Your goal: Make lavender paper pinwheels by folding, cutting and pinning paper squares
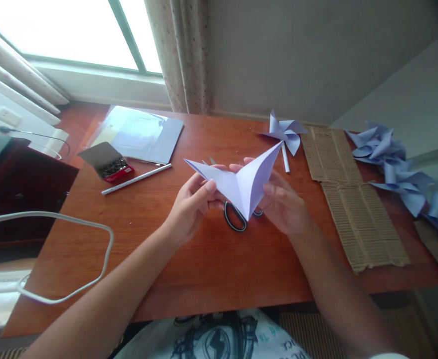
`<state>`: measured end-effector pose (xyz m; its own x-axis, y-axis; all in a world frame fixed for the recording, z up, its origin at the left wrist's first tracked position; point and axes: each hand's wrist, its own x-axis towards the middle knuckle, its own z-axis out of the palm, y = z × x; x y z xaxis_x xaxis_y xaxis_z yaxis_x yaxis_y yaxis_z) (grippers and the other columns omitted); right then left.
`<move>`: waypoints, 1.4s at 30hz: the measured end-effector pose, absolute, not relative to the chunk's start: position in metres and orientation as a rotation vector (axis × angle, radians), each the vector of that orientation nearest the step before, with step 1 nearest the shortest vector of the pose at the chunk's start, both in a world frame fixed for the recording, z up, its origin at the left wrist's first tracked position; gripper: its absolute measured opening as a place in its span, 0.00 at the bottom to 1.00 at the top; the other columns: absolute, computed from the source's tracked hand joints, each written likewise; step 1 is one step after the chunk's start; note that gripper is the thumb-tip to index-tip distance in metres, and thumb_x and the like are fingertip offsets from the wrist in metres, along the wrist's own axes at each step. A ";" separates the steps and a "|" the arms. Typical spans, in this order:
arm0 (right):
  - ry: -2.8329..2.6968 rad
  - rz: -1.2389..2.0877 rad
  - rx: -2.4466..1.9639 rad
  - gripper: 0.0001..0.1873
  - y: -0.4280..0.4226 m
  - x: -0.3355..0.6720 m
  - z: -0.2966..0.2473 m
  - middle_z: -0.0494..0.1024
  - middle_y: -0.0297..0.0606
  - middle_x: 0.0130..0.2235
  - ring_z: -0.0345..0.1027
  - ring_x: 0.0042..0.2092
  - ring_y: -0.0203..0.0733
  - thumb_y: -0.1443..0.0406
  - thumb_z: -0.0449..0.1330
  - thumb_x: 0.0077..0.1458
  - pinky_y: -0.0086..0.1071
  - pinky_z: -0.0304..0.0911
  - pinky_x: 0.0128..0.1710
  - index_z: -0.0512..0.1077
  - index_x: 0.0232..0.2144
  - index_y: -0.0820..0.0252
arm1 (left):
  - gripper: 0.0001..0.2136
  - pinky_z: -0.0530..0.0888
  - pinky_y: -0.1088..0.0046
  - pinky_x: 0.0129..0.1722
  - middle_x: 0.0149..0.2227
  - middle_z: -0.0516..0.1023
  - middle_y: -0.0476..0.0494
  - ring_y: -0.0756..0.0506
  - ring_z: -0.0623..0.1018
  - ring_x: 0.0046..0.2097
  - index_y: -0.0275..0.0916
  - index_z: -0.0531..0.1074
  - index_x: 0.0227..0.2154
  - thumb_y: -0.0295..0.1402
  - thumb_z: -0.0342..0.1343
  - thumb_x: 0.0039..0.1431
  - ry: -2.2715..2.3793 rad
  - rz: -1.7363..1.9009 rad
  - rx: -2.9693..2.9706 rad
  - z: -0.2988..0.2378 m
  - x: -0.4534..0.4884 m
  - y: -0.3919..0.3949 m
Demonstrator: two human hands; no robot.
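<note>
Between my two hands, above the table, is a creased sheet of pale purple paper (237, 187), bent into a V with its point toward me. My left hand (194, 204) grips its left side, thumb on top and fingers underneath. On the right side, my right hand (284, 202) pinches the paper, some of its fingers behind the sheet. Scissors (235, 217) with black handles lie on the table beneath, their middle hidden by the paper and hands.
On the wooden table (204, 279) lie corrugated cardboard (357, 219), a finished pinwheel (284, 130) on a white stick and several more pinwheels (402, 174). To the left are an open red box (116, 169) of small dark items, a rolled paper stick (136, 179), a clear-covered paper pack (140, 132) and a white cable (109, 244).
</note>
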<state>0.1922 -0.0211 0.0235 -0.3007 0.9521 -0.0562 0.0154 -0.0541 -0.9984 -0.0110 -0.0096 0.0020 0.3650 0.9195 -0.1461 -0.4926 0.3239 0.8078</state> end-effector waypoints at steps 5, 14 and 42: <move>-1.275 1.495 -1.086 0.33 -0.021 0.190 0.024 0.68 0.46 0.66 0.68 0.61 0.56 0.52 0.57 0.58 0.48 0.74 0.48 0.58 0.63 0.52 | 0.18 0.78 0.73 0.33 0.38 0.79 0.45 0.47 0.79 0.34 0.42 0.74 0.50 0.42 0.63 0.58 0.643 1.027 0.673 0.007 -0.011 -0.009; -1.206 0.935 -1.140 0.38 -0.005 0.204 -0.001 0.73 0.38 0.60 0.71 0.57 0.49 0.63 0.68 0.50 0.45 0.71 0.53 0.62 0.61 0.41 | 0.19 0.78 0.74 0.32 0.37 0.79 0.46 0.48 0.80 0.33 0.39 0.71 0.49 0.43 0.62 0.58 0.685 1.021 0.657 0.009 -0.011 -0.009; -2.206 -0.071 -1.155 0.09 -0.018 0.195 0.004 0.82 0.45 0.43 0.72 0.47 0.51 0.71 0.62 0.60 0.41 0.71 0.44 0.80 0.41 0.59 | 0.32 0.77 0.68 0.41 0.59 0.73 0.34 0.39 0.79 0.50 0.43 0.60 0.62 0.40 0.66 0.57 0.742 0.816 0.889 0.000 -0.004 -0.013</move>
<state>0.1949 -0.0176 0.0040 -0.4093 0.7202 0.5602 0.7549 0.6122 -0.2355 -0.0038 -0.0135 -0.0004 0.4866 0.8476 -0.2117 -0.2913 0.3859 0.8753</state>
